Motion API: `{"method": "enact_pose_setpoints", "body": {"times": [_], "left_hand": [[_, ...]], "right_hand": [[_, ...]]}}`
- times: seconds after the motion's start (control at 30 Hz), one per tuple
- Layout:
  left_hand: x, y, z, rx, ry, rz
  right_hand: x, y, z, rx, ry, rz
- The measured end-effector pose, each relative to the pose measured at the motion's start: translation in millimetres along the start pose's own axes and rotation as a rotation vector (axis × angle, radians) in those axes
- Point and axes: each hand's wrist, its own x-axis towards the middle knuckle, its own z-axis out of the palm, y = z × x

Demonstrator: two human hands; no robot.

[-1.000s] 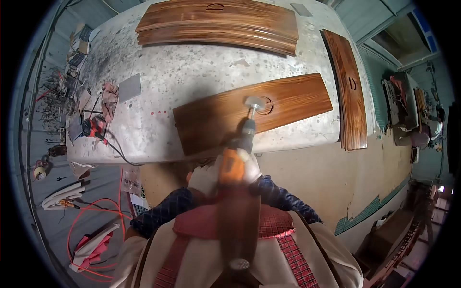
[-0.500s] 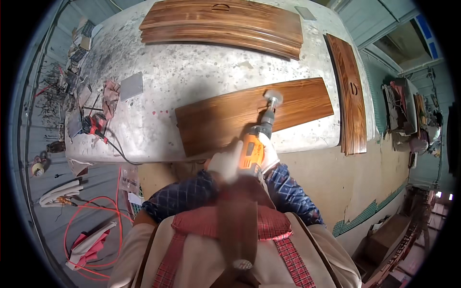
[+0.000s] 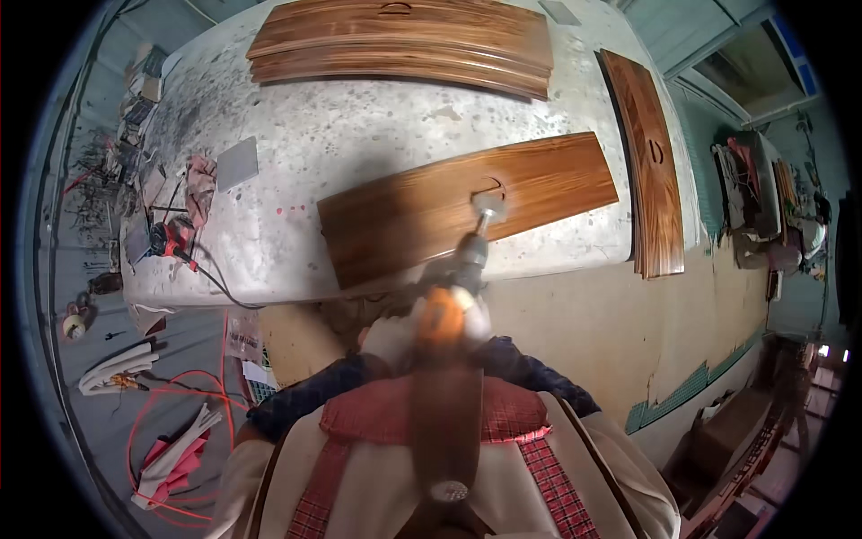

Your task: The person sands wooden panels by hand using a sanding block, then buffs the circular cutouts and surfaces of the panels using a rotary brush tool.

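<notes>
A brown wood-grain board (image 3: pixel 386 220) lies at a slant by the table's near edge. Over its middle is the round, pale disc attachment (image 3: pixel 490 203) of an orange power drill (image 3: pixel 442 314), tilted toward me. A dark crescent mark shows on the board just beyond the disc. My right hand (image 3: pixel 476 316), in a white glove, is closed around the drill's body. Against its left side my gloved left hand (image 3: pixel 391 340) is also closed on it, blurred by motion. A brown hanging shape hides the drill's rear end.
Glossy wood boards are stacked at the back (image 3: pixel 400 45), and more lie at the right edge (image 3: pixel 655 171). On the spotted white table (image 3: pixel 359 117) are a grey square sheet (image 3: pixel 238 163), a rag (image 3: pixel 199 189) and a corded red tool (image 3: pixel 171 241). Orange hose (image 3: pixel 135 440) coils on the floor.
The drill has come back toward me and slightly left, with both hands on it. Its disc has moved off the crescent mark, which now shows on the board.
</notes>
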Motion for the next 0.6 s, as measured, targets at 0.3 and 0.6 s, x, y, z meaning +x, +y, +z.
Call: {"method": "enact_pose_setpoints", "body": {"times": [0.3,0.6], "left_hand": [[12,-11,-27,-1.054,0.141,0.179],[-70,-76,-25,-2.145,0.209,0.073]], "right_hand": [[1,-26,41,-0.502,-0.156,-0.141],[50,44,26,-0.141,-0.211,0.359]]}}
